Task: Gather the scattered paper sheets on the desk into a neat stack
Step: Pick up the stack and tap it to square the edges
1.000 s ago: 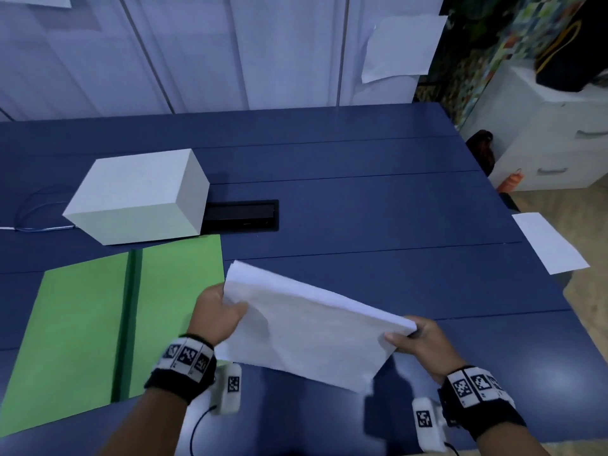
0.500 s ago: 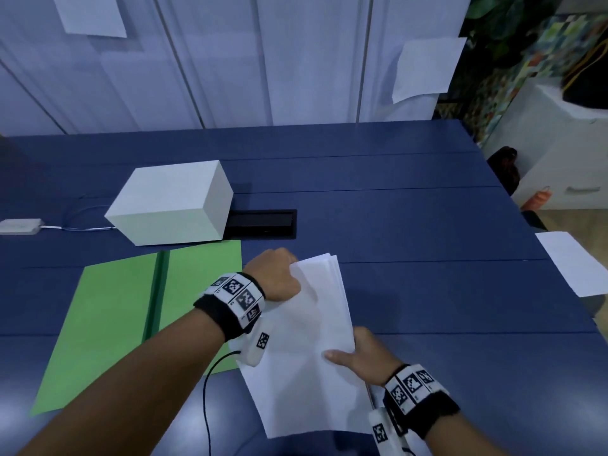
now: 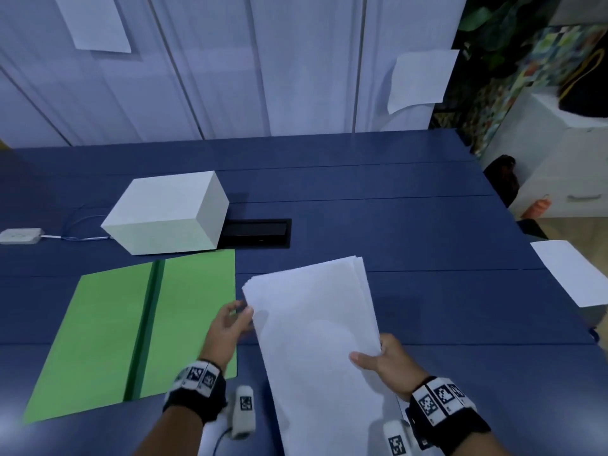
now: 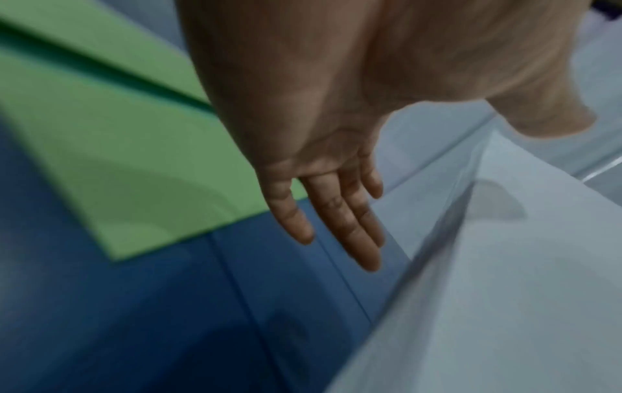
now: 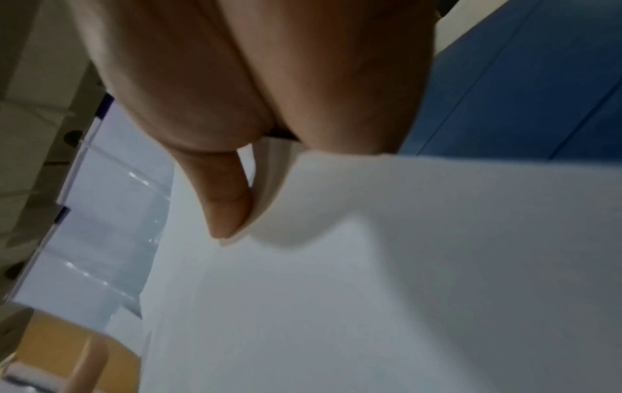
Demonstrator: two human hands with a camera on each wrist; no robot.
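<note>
The right hand (image 3: 391, 363) has its grip on the near right edge of the paper stack (image 3: 316, 327), which reaches away from that grip over the counter (image 3: 411, 225). Left of the grip, the left hand (image 3: 227, 327) sits just beside the stack's left edge, above the folder (image 3: 138, 327) lying on the counter. Beyond and left of the grip a box (image 3: 167, 213) stands behind the folder, and far right a loose sheet (image 3: 572, 271) overhangs the counter's edge.
</note>
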